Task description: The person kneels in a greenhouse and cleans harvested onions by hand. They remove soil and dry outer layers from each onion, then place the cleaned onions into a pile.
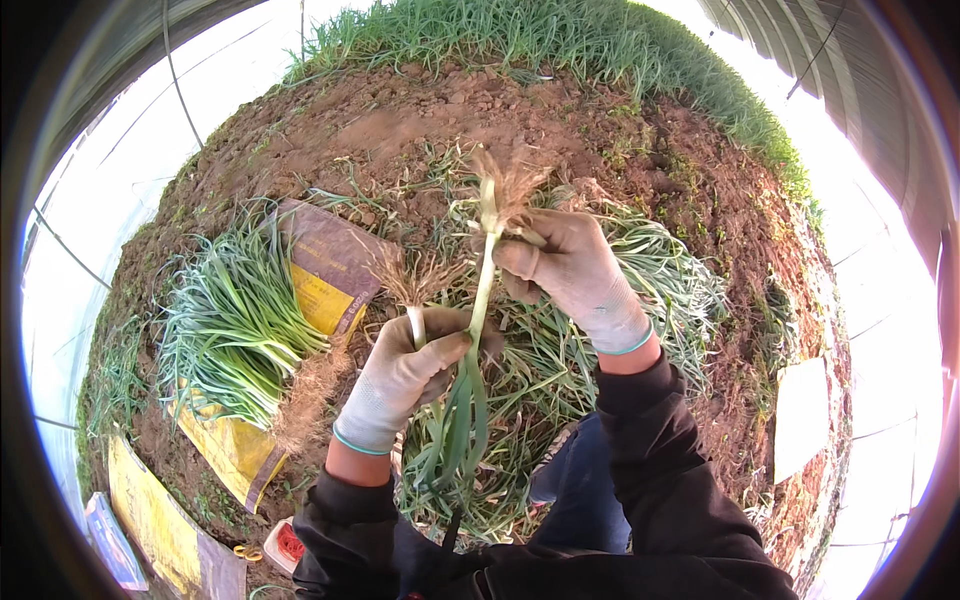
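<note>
Seemingly mid-stripping, the white-gloved left hand (400,372) and right hand (568,266) clamp a slender pale-green stalk (484,288); peeling likely calls for steady left-hand support.

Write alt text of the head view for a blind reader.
Gloved left hand and right hand hold a long stalk, roots up, above strewn leaves; the left also holds a second stalk. At left, a bundle lies on a yellow sack; greens grow beyond brown soil.

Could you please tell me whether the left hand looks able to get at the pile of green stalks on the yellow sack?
Probably yes: the pile lies left of the left hand with nothing visibly in between, though that hand may first need to release the held stalks.
</note>
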Action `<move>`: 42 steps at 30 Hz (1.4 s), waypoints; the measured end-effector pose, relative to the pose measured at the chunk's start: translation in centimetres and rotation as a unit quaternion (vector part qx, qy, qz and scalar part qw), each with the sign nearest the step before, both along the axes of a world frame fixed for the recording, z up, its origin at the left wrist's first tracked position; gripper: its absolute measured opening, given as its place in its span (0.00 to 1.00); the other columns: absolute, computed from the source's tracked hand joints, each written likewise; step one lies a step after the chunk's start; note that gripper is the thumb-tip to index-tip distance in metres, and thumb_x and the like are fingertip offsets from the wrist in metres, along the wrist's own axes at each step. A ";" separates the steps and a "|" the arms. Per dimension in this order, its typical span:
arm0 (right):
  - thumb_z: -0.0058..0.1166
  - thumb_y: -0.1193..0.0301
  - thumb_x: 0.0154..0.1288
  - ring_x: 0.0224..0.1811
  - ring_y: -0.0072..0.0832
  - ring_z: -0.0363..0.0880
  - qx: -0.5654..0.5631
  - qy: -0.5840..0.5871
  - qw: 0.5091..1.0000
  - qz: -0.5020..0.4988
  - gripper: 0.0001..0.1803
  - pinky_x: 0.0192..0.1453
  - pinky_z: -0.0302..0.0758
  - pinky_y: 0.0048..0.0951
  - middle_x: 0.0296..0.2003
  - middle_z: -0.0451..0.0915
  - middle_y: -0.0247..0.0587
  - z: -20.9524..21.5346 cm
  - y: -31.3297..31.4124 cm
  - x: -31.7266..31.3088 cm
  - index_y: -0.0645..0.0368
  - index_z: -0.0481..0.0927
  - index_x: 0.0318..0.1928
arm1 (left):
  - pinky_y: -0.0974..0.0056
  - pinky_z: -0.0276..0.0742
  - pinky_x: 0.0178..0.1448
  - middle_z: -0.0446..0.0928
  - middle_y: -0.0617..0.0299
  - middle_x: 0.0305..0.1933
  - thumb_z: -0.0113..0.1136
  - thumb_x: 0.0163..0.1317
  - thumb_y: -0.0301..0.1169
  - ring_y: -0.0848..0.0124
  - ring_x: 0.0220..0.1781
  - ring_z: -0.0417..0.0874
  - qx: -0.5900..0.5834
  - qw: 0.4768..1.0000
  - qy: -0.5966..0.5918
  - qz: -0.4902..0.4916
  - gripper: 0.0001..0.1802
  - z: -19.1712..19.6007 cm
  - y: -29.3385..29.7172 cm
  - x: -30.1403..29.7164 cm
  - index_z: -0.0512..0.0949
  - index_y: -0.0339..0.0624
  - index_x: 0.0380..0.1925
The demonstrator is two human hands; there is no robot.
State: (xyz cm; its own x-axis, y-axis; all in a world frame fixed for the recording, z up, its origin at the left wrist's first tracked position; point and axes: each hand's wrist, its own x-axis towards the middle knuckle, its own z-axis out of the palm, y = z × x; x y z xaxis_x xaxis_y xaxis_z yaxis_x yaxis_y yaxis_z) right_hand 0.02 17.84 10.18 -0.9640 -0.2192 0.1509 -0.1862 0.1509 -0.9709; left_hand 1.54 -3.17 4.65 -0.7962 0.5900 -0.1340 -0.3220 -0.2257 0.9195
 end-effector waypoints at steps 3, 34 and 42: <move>0.63 0.69 0.62 0.21 0.19 0.76 0.172 0.048 0.982 -0.063 0.11 0.26 0.73 0.25 0.20 0.79 0.39 -1.2 -1.0 0.0 0.66 0.79 0.33 | 0.72 0.78 0.41 0.84 0.55 0.41 0.66 0.60 0.27 0.72 0.36 0.84 0.093 0.988 0.086 0.092 0.12 -0.9 1.4 -0.1 0.79 0.32 0.41; 0.54 0.54 0.70 0.20 0.16 0.76 0.095 0.036 0.994 0.035 0.21 0.22 0.72 0.19 0.25 0.83 0.36 -4.6 2.6 0.2 0.61 0.84 0.42 | 0.78 0.46 0.15 0.77 0.66 0.22 0.62 0.64 0.33 0.88 0.12 0.57 0.038 0.993 -0.067 0.089 0.10 -0.2 0.2 0.0 0.79 0.36 0.36; 0.50 0.73 0.71 0.18 0.13 0.74 0.104 0.052 0.950 -0.289 0.09 0.19 0.71 0.14 0.24 0.82 0.36 -2.5 2.5 0.7 0.62 0.84 0.40 | 0.78 0.62 0.21 0.80 0.63 0.25 0.63 0.62 0.28 0.84 0.17 0.69 -0.002 0.990 0.011 0.143 0.08 -0.6 0.9 -0.1 0.79 0.34 0.36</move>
State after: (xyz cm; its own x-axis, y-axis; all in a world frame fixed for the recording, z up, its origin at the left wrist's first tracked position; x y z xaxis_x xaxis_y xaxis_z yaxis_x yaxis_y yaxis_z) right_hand 0.74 20.37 7.65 -0.9145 0.3077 0.2628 -0.1064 0.4439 -0.8898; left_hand 1.45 -2.27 4.07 -0.9333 0.3398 -0.1160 -0.2250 -0.3019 0.9264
